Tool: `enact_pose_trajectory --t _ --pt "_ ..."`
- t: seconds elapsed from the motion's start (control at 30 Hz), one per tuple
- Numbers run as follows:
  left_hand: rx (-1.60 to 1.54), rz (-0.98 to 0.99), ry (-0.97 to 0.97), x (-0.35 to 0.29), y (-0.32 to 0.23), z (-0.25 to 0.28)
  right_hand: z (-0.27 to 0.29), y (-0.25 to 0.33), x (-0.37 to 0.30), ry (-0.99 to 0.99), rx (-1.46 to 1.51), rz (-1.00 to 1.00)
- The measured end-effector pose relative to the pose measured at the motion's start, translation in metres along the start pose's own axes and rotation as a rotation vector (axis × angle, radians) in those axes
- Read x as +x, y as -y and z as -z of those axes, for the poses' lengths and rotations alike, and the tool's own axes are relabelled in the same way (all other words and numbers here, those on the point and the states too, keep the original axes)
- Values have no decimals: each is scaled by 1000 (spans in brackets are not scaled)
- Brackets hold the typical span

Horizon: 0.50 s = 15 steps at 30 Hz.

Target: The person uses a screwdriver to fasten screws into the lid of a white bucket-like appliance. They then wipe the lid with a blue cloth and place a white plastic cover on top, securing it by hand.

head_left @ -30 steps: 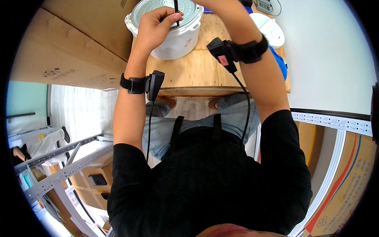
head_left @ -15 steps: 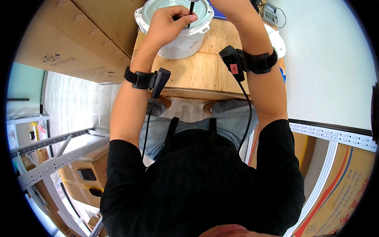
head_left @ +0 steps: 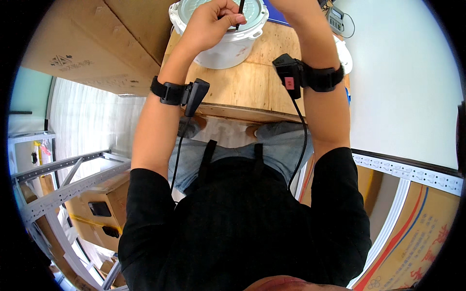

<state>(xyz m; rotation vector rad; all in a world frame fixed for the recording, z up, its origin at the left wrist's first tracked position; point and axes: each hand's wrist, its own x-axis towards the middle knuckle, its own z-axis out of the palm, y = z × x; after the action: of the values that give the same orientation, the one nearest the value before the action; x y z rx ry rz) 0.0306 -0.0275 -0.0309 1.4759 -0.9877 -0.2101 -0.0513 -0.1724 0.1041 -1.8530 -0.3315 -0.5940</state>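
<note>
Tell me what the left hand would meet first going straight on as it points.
The left hand would first meet the thin black rod, which it seems to touch. Beyond that, the pale green lid appears to lie below its line, though depth is hard to judge here.

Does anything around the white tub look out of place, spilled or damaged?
Nothing clearly stands out: no spill shows, and the white tub sits upright on the wooden table. The only slightly odd spot is faint reddish marks on the tub's near side, toward the right; I can't tell whether they're print or stains.
</note>
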Motion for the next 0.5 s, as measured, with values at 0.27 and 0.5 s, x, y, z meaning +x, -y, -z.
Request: enact_pose_trajectory --t 0.27,0.5 --pt "104 51 12 2 -12 -4 -2 1 -5 -261 -397 76" --pt "50 47 46 3 -9 0 3 3 -2 -26 238 -111"
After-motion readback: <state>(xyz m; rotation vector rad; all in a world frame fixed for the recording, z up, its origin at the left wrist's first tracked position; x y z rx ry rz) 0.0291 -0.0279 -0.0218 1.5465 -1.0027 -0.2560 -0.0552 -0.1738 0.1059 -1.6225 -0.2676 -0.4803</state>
